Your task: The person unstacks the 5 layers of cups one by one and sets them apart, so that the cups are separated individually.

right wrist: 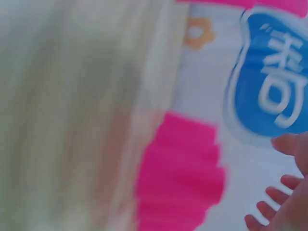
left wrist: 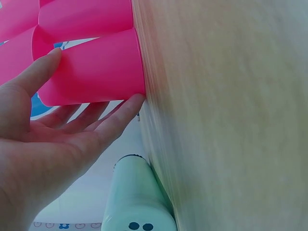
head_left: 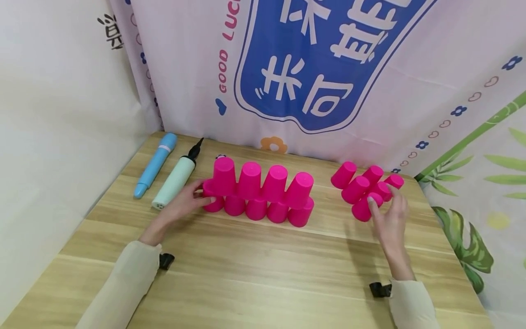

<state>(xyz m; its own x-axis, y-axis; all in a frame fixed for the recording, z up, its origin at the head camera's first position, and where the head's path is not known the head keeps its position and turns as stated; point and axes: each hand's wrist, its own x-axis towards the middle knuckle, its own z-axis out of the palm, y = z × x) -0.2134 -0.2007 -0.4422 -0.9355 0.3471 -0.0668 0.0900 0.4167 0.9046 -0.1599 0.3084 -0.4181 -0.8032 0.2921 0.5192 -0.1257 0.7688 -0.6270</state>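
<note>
Nine pink cups make a two-tier stack [head_left: 256, 209] on the desk [head_left: 246, 274], five below and four above, all mouth down. The left hand [head_left: 190, 197] comes in from the near left, its forearm slanting across the desk; thumb and fingers hold the end cup [left wrist: 96, 70] of the lower row, thumb on the near side and the fingers along its outer side, the little finger close to the rim by the desk.

The right hand [head_left: 392, 219] reaches forward over six loose cups [head_left: 355, 189] grouped at the far right, apart from the stack. Its thumb and fingers are spread wide and hold nothing. From the head they overlap the nearest cups; the right wrist view, blurred, shows a gap between hand and cups.

A green pump [head_left: 176, 183] lies just left of the left hand, hemming in that side, with a blue tube [head_left: 155, 165] farther left. A printed cloth [head_left: 185, 123] hangs behind the desk's back edge, close behind the cups, and a leaf-printed cloth [head_left: 485, 183] borders the right side.
</note>
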